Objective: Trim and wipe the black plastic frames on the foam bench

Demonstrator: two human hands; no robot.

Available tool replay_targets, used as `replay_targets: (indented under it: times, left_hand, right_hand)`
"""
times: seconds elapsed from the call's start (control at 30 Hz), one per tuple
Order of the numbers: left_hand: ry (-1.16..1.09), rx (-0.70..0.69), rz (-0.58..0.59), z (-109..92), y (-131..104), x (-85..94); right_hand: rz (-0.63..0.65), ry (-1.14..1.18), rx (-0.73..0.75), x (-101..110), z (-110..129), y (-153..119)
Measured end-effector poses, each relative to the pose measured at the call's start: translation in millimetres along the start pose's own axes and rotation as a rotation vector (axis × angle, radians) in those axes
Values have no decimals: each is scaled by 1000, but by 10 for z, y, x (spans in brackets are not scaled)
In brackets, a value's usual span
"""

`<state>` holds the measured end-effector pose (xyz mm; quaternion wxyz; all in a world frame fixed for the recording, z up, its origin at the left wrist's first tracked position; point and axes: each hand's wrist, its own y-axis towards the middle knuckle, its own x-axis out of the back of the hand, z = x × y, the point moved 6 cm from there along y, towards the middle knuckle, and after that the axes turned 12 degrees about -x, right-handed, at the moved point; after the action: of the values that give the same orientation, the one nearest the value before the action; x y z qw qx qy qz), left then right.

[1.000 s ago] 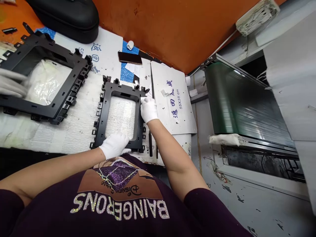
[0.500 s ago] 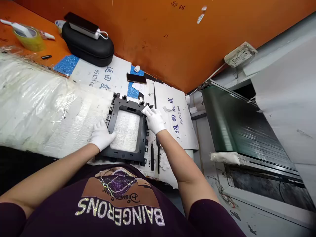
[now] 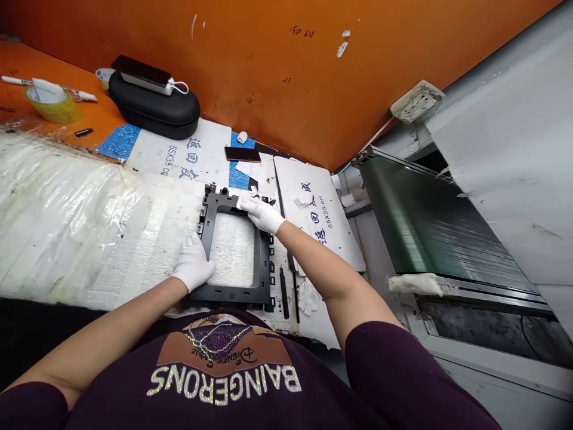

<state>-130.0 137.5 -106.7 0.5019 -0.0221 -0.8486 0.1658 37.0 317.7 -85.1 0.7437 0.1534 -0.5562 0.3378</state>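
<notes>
A black rectangular plastic frame with clips along its sides lies on the white padded surface. My left hand, in a white glove, grips its left bar, thumb toward the opening and fingers on the outer side. At the frame's far edge, my gloved right hand presses a small white cloth onto the far bar near its right corner. The fingers on the cloth are held together. Right of the frame lie a black pen-like tool and a thin dark rod.
A black case with a phone and white power bank on top stands at the back left, beside a tape roll. Another phone lies behind the frame. Crumpled white paper is at the right. A green conveyor belt stands further right.
My right hand has moved left with the cloth, from the far right corner along the far bar. My left hand still holds the left bar. The view has shifted slightly.
</notes>
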Motion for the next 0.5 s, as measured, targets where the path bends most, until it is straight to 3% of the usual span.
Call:
replay_targets:
  times: [0.23,0.37,0.5]
  left_hand:
    - [68,-74,-59,-35,-6,42]
    - [110,-82,-80,-53,-15,96]
    - [238,-130,-100,-105,-17,163]
  right_hand:
    - [12,-3,143,-163,695,445]
    - [-80,-55,205,-224,1113,533]
    - [-243,-105,104,-243,1260,549]
